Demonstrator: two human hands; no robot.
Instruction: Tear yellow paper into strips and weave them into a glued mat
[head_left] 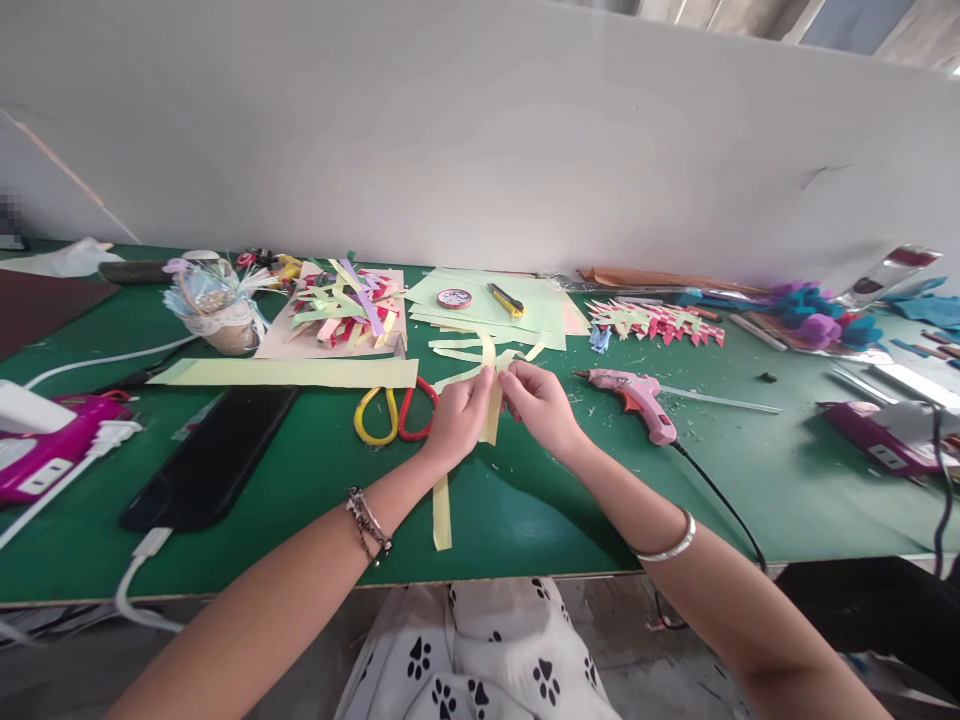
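Pale yellow paper strips (491, 418) cross between my two hands above the green table. My left hand (460, 408) is closed, thumb pressing the strips against its fingers. Close beside it, my right hand (541, 402) pinches the same strips with thumb and fingertips. One more pale strip (442, 515) hangs or lies below my left wrist; where it joins is hidden. Scissors with one yellow and one red handle loop (376, 417) lie just left of my left hand, partly under a long pale paper band (300, 373).
A pink glue gun (634, 398) with a cord lies to the right. Behind are paper sheets (487, 312) with a yellow cutter (507, 300) and a tape roll (454, 299). A black phone (214, 455), a heap of paper scraps (352, 305) and a wrapped bundle (221, 305) are leftward.
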